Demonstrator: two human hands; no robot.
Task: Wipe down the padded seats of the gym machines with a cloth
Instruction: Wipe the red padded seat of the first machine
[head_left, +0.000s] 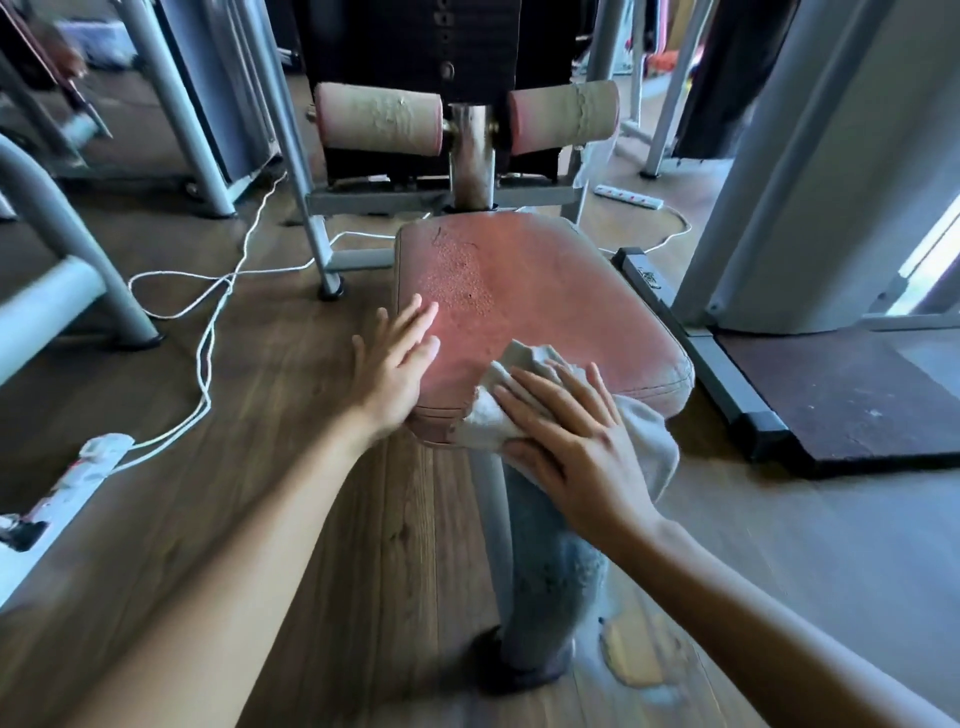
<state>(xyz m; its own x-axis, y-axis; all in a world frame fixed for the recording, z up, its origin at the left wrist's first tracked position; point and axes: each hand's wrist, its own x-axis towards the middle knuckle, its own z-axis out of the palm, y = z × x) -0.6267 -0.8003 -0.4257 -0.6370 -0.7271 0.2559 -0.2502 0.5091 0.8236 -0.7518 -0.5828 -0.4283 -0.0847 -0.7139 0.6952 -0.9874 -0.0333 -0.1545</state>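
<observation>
A worn red padded seat fills the middle of the view, its cover cracked and pitted near the far left. My right hand lies flat on a crumpled grey-white cloth at the seat's near edge, fingers spread, with part of the cloth hanging off to the right. My left hand rests open against the seat's near left side, fingers apart and holding nothing. Two worn pink roller pads stick out from a steel post behind the seat.
A grey seat post runs down to the wooden floor. White cables and a power strip lie at left. Grey machine frames stand left and right. A dark rubber mat lies at right.
</observation>
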